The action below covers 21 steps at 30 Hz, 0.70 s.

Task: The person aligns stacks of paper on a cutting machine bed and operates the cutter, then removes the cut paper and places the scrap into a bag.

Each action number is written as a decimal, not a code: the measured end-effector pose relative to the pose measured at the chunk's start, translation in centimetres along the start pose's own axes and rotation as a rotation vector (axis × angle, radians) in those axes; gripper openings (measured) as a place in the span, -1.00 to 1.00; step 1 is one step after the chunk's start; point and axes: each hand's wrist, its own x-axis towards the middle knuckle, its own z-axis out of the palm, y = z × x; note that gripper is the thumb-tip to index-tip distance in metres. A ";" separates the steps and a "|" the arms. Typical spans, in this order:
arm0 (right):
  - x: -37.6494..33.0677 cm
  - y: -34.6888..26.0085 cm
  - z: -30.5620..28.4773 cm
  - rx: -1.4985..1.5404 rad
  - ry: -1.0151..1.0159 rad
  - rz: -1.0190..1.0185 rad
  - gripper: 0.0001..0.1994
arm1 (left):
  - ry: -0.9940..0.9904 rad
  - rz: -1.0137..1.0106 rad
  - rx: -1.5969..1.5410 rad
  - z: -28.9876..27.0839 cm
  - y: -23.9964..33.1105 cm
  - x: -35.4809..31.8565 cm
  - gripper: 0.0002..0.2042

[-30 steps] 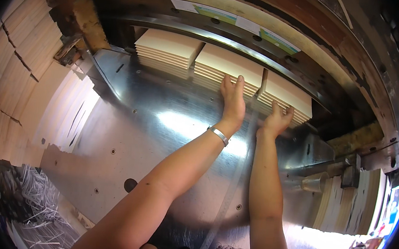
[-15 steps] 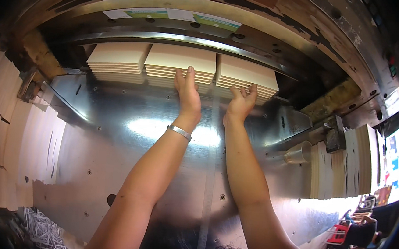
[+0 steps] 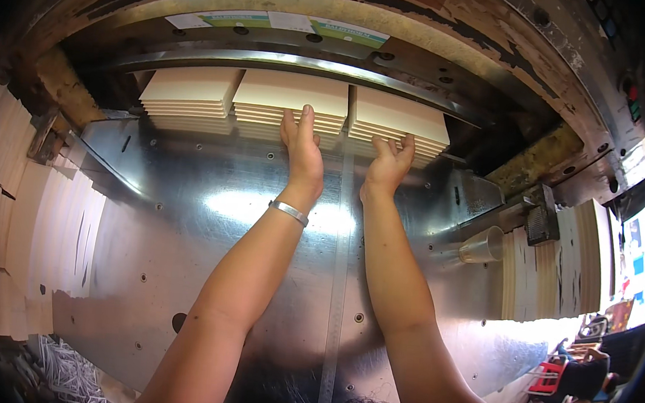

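Note:
Three stacks of cream-coloured paper or card lie side by side under the blade bar of a large cutting machine: the left stack (image 3: 191, 85), the middle stack (image 3: 292, 89) and the right stack (image 3: 397, 115). Each shows several layers on its near side. Against the near edge of the middle stack, towards its right, is my left hand (image 3: 306, 155), fingers stretched up and thumb raised. My right hand (image 3: 389, 167) is at the near edge of the right stack with its fingers spread. Both hands hold nothing; a silver band (image 3: 289, 212) circles my left wrist.
The shiny metal table (image 3: 181, 259) carries a ruler strip (image 3: 338, 294) down its middle. Paper piles stand at the left (image 3: 55, 233) and right (image 3: 551, 276). A clear plastic cup (image 3: 483, 246) lies beside the right pile. Paper shreds (image 3: 70, 375) lie at lower left; a person (image 3: 581, 377) is far right.
Almost nothing differs. The view has shifted very slightly, while both hands stay at the near edges of the middle and right stacks.

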 end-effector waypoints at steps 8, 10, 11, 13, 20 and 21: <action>0.2 0.3 -0.2 0.035 -0.004 -0.010 -0.14 | 0.003 0.003 -0.020 0.0 -0.1 0.1 -0.03; 0.2 0.3 -0.2 0.036 -0.002 -0.011 -0.14 | 0.003 0.005 -0.024 0.0 -0.2 0.1 -0.03; 0.2 0.3 -0.2 0.030 0.002 -0.011 -0.14 | 0.002 0.005 -0.028 0.0 -0.2 0.2 -0.03; 0.2 0.3 -0.2 0.024 0.006 -0.011 -0.14 | 0.002 0.002 -0.027 0.0 -0.1 0.1 -0.03; 0.1 0.3 -0.3 0.026 -0.001 -0.006 -0.15 | -0.004 -0.002 -0.014 -0.1 0.0 0.0 -0.02; 0.1 0.2 -0.2 0.033 -0.002 -0.002 -0.15 | -0.004 -0.002 -0.013 -0.1 0.0 0.0 -0.02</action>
